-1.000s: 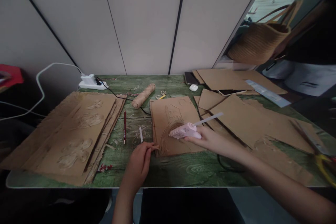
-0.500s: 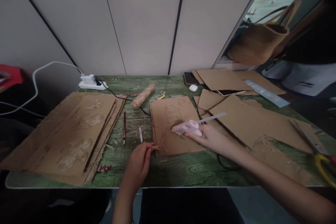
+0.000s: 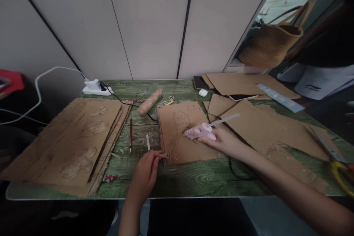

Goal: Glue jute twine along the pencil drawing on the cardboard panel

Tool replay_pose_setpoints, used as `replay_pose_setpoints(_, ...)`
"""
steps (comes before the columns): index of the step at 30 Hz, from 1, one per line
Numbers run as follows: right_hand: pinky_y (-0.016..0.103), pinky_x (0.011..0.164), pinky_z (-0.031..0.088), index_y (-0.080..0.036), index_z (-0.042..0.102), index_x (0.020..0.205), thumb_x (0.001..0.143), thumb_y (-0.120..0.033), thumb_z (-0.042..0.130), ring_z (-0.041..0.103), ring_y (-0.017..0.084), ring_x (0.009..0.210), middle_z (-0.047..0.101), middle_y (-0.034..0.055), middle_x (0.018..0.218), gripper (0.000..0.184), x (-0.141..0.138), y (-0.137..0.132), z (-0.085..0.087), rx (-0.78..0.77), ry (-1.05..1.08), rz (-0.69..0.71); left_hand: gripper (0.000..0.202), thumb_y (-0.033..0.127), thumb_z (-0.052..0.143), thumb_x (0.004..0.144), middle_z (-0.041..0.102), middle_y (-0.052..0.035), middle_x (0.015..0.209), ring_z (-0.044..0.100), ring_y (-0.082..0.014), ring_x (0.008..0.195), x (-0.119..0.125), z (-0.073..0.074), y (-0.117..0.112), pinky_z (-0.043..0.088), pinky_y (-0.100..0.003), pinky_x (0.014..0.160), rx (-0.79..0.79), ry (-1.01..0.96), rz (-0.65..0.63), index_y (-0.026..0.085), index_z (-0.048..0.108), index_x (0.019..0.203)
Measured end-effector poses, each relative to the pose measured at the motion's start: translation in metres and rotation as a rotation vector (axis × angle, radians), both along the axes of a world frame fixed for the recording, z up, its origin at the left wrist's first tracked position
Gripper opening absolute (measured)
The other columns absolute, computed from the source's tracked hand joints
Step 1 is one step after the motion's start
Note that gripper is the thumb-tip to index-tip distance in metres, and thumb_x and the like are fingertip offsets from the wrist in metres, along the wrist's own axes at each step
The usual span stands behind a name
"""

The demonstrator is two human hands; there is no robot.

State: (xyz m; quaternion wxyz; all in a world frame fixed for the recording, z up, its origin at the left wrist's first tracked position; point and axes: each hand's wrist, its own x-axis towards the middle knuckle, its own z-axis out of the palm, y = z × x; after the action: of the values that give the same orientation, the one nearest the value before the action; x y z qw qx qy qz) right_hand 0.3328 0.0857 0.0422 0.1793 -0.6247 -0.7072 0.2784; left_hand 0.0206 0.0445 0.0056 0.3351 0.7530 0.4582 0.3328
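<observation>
My right hand (image 3: 221, 141) is wrapped round a pale pink glue gun (image 3: 201, 132), with a translucent glue stick (image 3: 228, 118) poking out of its back. Its nozzle points left, close over curved strands of twine (image 3: 172, 147) on a piece of cardboard (image 3: 190, 153). Pencil-like outlines mark the upper part of that cardboard. At its lower left edge my left hand (image 3: 145, 171) is closed, thumb and fingers pinching the twine's end; the fingertips partly hide it.
A twine roll (image 3: 151, 101), a dark red pencil (image 3: 131, 135) and twine scraps (image 3: 147, 141) lie nearby. Cardboard sheets (image 3: 55, 136) with twine shapes are at left. More cardboard (image 3: 254, 125), scissors (image 3: 328, 147) and a ruler (image 3: 280, 97) lie right. A person (image 3: 320, 51) stands beyond.
My right hand and the glue gun have shifted slightly to the right, the nozzle moving along the upper end of the twine. My left hand has stayed nearly still.
</observation>
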Motion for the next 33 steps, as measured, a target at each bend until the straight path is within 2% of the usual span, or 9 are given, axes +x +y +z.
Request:
replay_pose_setpoints(7, 0.028, 0.048, 0.025, -0.021, 0.053, 0.056, 0.085, -0.069, 0.049, 0.044, 0.015, 0.048, 0.051, 0.0017, 0.051, 0.056, -0.002, -0.002, 0.004, 0.041, -0.124, -0.042, 0.032, 0.028, 0.035, 0.104, 0.072, -0.0087, 0.110, 0.066, -0.0210, 0.110, 0.000, 0.000, 0.000, 0.050, -0.036, 0.097, 0.005, 0.000, 0.007, 0.021, 0.066, 0.108)
replay_pose_setpoints(11, 0.028, 0.048, 0.025, -0.022, 0.053, 0.057, 0.085, -0.069, 0.047, 0.044, 0.015, 0.047, 0.052, 0.0022, 0.051, 0.056, 0.001, -0.003, 0.006, 0.047, -0.151, -0.056, 0.032, 0.027, 0.035, 0.104, 0.073, -0.0082, 0.111, 0.066, -0.0211, 0.110, 0.000, -0.001, 0.001, 0.050, -0.036, 0.097, 0.012, 0.002, 0.006, 0.022, 0.066, 0.109)
replay_pose_setpoints(19, 0.028, 0.050, 0.030, -0.020, 0.059, 0.064, 0.086, -0.063, 0.052, 0.050, 0.017, 0.051, 0.056, 0.0019, 0.056, 0.049, 0.008, -0.007, 0.010, 0.082, -0.097, -0.049, 0.032, 0.028, 0.035, 0.103, 0.073, -0.0080, 0.112, 0.066, -0.0217, 0.110, -0.001, -0.002, 0.001, 0.051, -0.036, 0.096, -0.010, 0.001, 0.007, 0.022, 0.065, 0.110)
replay_pose_setpoints(25, 0.026, 0.048, 0.030, -0.020, 0.058, 0.064, 0.085, -0.066, 0.052, 0.049, 0.015, 0.051, 0.057, 0.0010, 0.056, 0.051, 0.011, -0.006, 0.008, 0.050, -0.031, -0.054, 0.032, 0.027, 0.034, 0.104, 0.073, -0.0070, 0.113, 0.066, -0.0211, 0.112, -0.001, -0.004, 0.002, 0.049, -0.036, 0.099, 0.006, -0.008, -0.006, 0.023, 0.065, 0.110)
replay_pose_setpoints(33, 0.029, 0.053, 0.037, -0.019, 0.064, 0.074, 0.088, -0.066, 0.047, 0.058, 0.020, 0.058, 0.067, 0.0071, 0.066, 0.052, 0.015, -0.011, 0.007, 0.045, -0.138, -0.080, 0.031, 0.028, 0.036, 0.103, 0.074, -0.0081, 0.112, 0.067, -0.0213, 0.111, -0.001, -0.003, 0.002, 0.052, -0.035, 0.095, 0.022, 0.004, -0.001, 0.022, 0.066, 0.109)
